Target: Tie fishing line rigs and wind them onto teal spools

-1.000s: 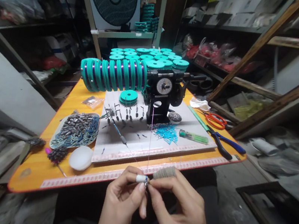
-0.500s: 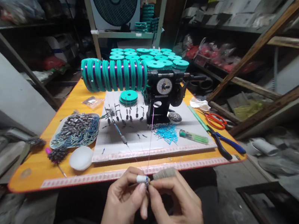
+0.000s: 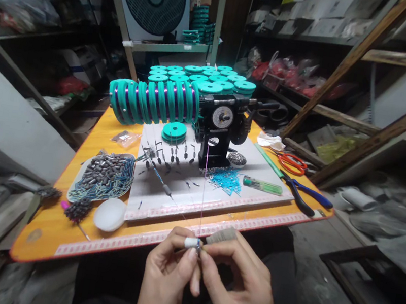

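My left hand (image 3: 173,265) is closed, thumb and index finger pinching a pink fishing line (image 3: 204,188) and a tiny dark-blue piece on it. A white sleeve or wrap (image 3: 191,242) sits at that index fingertip; I cannot tell which. My right hand (image 3: 241,276) pinches at the same spot, its fingertips almost touching the left ones. A grey-beige ribbed piece (image 3: 222,235) shows along the right index finger. Upward from the fingers the line runs taut to a black winding machine (image 3: 220,129) carrying a row of green spools (image 3: 153,100).
On the orange table (image 3: 42,219) are a tray of sinkers (image 3: 102,177), a white bowl (image 3: 110,214), blue sticks (image 3: 226,180), a green-capped tube (image 3: 262,185), pliers (image 3: 302,193) and red-handled scissors (image 3: 292,163). More green spools (image 3: 214,79) stand behind the machine.
Both hands keep the same pinch, with only slight finger movement. The whole view has shifted a few pixels.
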`<state>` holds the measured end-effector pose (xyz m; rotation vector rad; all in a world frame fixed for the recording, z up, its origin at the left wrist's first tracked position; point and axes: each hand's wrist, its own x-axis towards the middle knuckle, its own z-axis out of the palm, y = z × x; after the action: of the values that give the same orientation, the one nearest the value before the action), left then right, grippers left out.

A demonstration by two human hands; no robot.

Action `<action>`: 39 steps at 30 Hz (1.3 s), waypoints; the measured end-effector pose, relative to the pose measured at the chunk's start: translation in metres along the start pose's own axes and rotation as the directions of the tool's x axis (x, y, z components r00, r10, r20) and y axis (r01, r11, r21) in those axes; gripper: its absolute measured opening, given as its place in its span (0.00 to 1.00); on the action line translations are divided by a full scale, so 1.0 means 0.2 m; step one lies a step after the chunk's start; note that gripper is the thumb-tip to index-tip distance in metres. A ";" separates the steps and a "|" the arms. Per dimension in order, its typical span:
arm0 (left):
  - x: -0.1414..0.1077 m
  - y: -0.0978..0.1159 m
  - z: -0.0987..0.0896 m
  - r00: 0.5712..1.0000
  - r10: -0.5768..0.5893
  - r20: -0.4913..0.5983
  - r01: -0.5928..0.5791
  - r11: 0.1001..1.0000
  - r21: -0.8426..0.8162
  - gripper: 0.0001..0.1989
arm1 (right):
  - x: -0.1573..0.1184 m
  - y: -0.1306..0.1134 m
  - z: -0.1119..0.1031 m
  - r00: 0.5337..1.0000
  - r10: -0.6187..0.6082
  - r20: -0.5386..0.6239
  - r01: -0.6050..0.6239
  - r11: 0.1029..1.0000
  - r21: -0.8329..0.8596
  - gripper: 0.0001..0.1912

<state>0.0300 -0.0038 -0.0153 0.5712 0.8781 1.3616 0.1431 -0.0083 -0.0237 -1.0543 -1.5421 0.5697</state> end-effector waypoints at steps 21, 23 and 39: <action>0.01 0.00 0.00 0.999 0.032 0.003 -0.032 0.999 0.024 0.07 | 0.04 0.00 -0.05 0.990 0.063 0.123 -0.074 0.994 0.081 0.15; 0.01 0.00 0.00 1.000 0.028 0.004 -0.029 0.999 0.020 0.07 | 0.03 0.00 -0.04 0.990 0.095 0.102 -0.106 0.989 0.101 0.13; 0.01 -0.01 0.00 1.000 0.006 -0.021 -0.006 1.000 0.010 0.08 | 0.01 0.01 0.00 0.986 0.137 0.092 -0.149 0.978 0.144 0.06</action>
<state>0.0302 -0.0030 -0.0173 0.5688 0.9014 1.3711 0.1428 -0.0065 -0.0242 -1.0421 -1.4761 0.8255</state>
